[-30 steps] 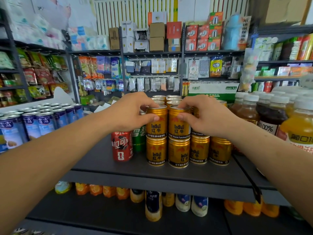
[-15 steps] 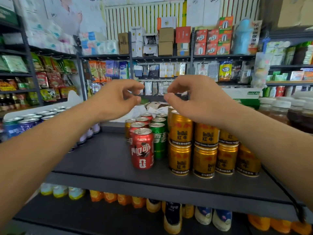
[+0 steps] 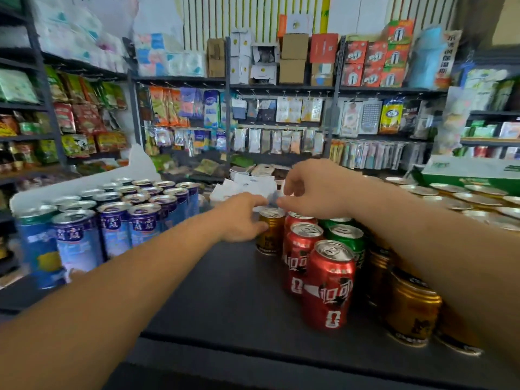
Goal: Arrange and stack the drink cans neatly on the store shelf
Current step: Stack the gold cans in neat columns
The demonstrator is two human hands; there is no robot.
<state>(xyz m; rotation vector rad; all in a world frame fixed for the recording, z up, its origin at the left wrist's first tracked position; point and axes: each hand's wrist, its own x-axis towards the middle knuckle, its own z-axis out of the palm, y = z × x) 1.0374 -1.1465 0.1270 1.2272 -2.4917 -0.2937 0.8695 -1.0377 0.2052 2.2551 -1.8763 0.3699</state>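
A single gold drink can stands at the back of the dark shelf, left of a row of red cans and green cans. My left hand is wrapped against the gold can's left side. Just above the can's top, my right hand hovers with curled fingers; blur hides whether it touches. More gold cans stand stacked at the right, partly behind my right forearm.
A block of several blue cans fills the shelf's left side in a white tray. Gold can tops and a green-and-white carton lie at the far right. Stocked store racks stand behind.
Both hands left the stacked gold cans, rose, then reached back and left to the lone gold can. The view has swung left, bringing the blue cans closer.
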